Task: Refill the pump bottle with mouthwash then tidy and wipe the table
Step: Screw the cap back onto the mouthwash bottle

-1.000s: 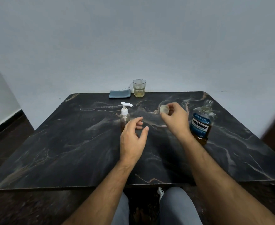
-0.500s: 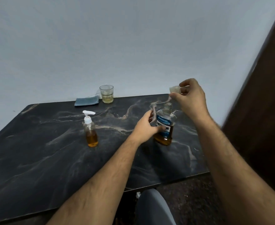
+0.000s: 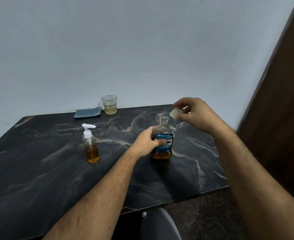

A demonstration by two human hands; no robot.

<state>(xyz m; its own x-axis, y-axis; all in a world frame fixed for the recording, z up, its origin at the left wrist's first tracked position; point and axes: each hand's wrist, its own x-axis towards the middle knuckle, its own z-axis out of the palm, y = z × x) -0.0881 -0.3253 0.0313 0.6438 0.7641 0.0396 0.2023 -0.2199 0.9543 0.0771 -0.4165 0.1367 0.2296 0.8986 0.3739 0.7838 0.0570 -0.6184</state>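
Note:
The mouthwash bottle [image 3: 163,144], blue-labelled with amber liquid low inside, stands uncapped on the dark marble table [image 3: 47,170]. My left hand [image 3: 147,142] grips its body from the left. My right hand [image 3: 193,114] pinches the clear cap [image 3: 174,113] just above and to the right of the bottle's open neck. The pump bottle [image 3: 90,146], white pump head on and partly filled with amber liquid, stands to the left of my left hand, untouched.
A folded blue-grey cloth [image 3: 87,113] lies at the table's far edge by the wall, beside a glass [image 3: 109,104] holding a little pale liquid. A dark wooden door [image 3: 281,110] rises to the right. The table's near right corner lies beside my right forearm.
My left hand left the pump bottle and took hold of the mouthwash bottle. My right hand carried the cap rightwards and lowered it near the bottle's neck. The view swung right.

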